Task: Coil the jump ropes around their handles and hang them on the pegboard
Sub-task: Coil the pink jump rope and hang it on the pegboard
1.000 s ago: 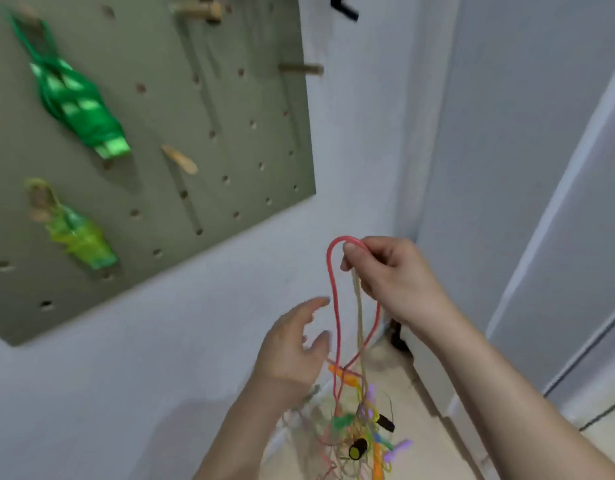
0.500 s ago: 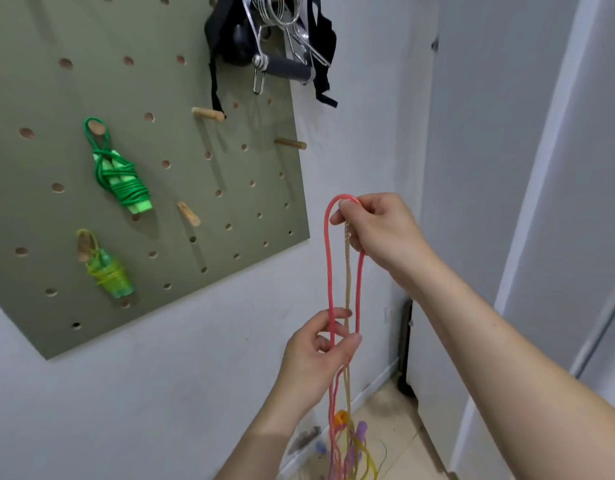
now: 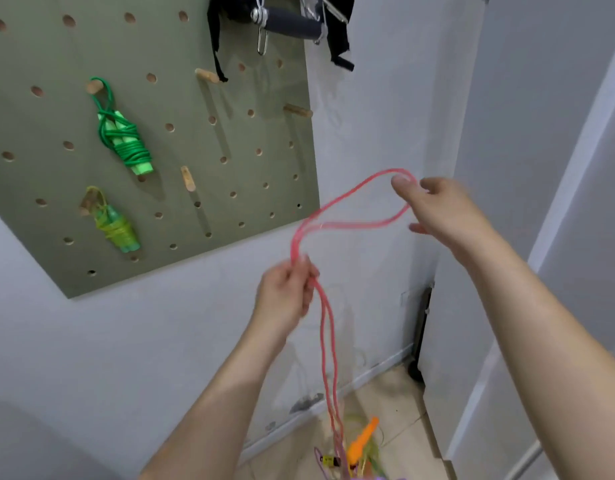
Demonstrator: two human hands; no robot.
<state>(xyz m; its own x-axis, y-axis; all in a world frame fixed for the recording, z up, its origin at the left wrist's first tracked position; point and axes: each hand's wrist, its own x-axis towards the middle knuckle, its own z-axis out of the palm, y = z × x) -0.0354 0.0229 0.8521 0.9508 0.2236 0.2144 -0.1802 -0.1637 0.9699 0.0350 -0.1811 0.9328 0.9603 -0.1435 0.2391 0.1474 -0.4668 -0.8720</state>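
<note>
The left hand point(image 3: 285, 296) pinches both strands of the red rope point(image 3: 354, 223) before the wall, below the pegboard point(image 3: 195, 140). The loop end runs up round the thumb of the right hand point(image 3: 444, 216); blur hides whether that hand grips it. The strands hang to a pile point(image 3: 363, 445) on the floor. A green rope point(image 3: 126, 143) and a lime rope point(image 3: 117, 226) hang coiled on pegs.
</note>
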